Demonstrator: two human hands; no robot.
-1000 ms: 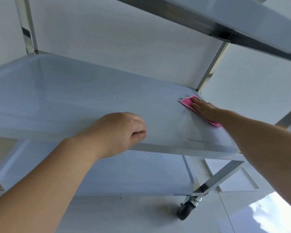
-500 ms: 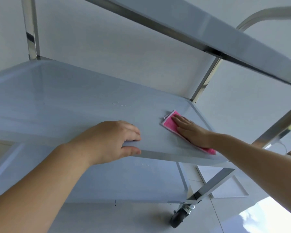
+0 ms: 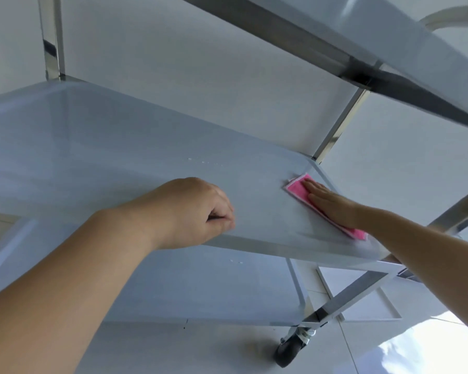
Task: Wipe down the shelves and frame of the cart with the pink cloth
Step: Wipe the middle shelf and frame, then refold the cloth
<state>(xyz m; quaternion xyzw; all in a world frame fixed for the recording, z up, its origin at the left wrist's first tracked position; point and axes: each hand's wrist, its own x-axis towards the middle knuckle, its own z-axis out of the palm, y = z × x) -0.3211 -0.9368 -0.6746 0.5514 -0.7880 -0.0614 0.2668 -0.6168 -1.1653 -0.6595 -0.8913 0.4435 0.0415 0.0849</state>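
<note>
The right hand [image 3: 333,205] pressed flat, fingers together, on the folded pink cloth [image 3: 299,190], wiping the glossy grey middle shelf [image 3: 119,157]; the left hand [image 3: 189,211], curled over the shelf's near edge beside it, likely steadied the cart.

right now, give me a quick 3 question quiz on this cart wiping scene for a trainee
1. True or false: the pink cloth lies flat on the middle shelf under the right hand.
2. What is the left hand doing? A) carrying a spray bottle B) holding the front edge of the middle shelf, fingers curled C) resting on the floor
3. Fill in: the cloth is near the shelf's far ____ corner, close to a metal frame post.

Key
1. True: the fingers are straight and press the cloth flat.
2. B.
3. Right.
</note>
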